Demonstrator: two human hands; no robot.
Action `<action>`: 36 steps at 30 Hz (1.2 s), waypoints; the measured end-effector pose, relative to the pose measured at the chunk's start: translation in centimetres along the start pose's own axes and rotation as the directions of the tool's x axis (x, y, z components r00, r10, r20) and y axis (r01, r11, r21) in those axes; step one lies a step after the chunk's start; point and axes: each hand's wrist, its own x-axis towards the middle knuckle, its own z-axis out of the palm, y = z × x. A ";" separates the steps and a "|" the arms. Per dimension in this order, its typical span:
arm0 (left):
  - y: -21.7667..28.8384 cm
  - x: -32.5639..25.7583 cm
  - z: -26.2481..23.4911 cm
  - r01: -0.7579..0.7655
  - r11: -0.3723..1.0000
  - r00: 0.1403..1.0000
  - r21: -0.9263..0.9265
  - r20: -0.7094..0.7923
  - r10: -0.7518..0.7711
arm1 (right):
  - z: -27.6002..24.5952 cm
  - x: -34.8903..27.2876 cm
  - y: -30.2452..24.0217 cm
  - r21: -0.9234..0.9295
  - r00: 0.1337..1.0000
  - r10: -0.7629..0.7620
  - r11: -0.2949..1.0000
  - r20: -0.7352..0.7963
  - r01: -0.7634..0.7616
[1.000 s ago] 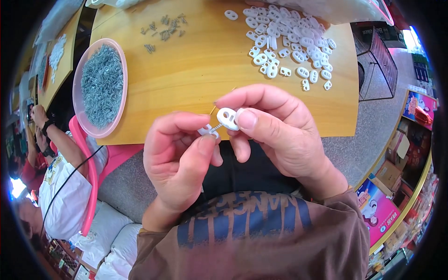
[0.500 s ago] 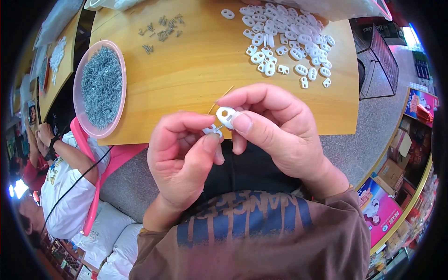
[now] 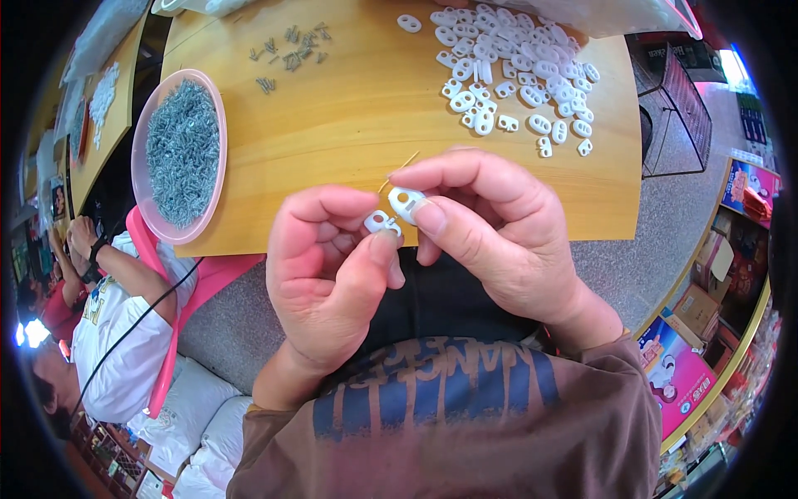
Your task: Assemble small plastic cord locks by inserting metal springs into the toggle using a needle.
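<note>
At a wooden worktable (image 3: pixel 349 125), supplies sit within easy reach: white plastic pieces (image 3: pixel 515 71) heaped ahead, a pink bowl (image 3: pixel 143 137) of small metal parts to your left. Over the table's near edge, your right hand (image 3: pixel 490 229) pinches one white toggle (image 3: pixel 405 201) closed-fingered; your left hand (image 3: pixel 328 274) clamps a second piece (image 3: pixel 378 221), just touching it.

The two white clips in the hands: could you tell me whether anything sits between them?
Nothing visible does. The left hand pinches one white clip, the right hand the other clip, close above it.
</note>
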 end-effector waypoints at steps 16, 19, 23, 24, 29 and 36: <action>0.0 -0.1 0.2 -0.005 1.000 0.999 0.016 0.049 0.004 | -0.3 0.1 0.7 -0.081 0.997 -0.082 0.993 0.003 0.082; 0.0 -0.2 0.2 -0.003 1.000 0.999 0.017 0.045 0.002 | -0.2 0.0 0.6 -0.076 0.997 -0.075 0.994 -0.001 0.075; 0.1 -0.2 0.2 -0.001 1.000 0.999 0.004 0.043 0.001 | -0.3 0.1 0.7 -0.119 0.993 -0.113 0.986 0.036 0.117; 0.1 -0.1 0.1 -0.012 1.000 0.998 0.001 0.065 0.012 | -0.3 0.0 0.5 -0.100 0.994 -0.102 0.989 0.033 0.104; -0.1 -0.1 -0.1 -0.025 1.000 0.994 0.005 0.102 0.024 | -0.3 0.2 0.2 -0.041 0.998 -0.049 0.998 0.024 0.050; 0.1 -0.3 0.1 -0.027 0.998 0.995 0.062 0.095 0.021 | 0.0 0.1 -0.4 0.155 0.995 0.096 0.983 0.012 -0.097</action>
